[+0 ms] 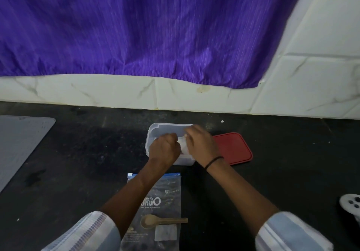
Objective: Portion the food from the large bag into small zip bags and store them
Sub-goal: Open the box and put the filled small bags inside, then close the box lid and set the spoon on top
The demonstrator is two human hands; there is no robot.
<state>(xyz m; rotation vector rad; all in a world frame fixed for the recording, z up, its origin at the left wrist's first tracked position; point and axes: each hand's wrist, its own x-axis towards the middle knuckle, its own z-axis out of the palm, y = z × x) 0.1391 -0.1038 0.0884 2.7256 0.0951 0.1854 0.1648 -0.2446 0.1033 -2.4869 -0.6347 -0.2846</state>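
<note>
Head view: both hands work over a clear plastic container on the dark counter. Left hand is curled, fingers pinching one edge of a small zip bag. Right hand grips the bag's other side; contents too blurred to tell. Red lid lies just right of the container. Nearer the person, 1 large bag lies flat, with 1 wooden spoon resting on it.
</note>
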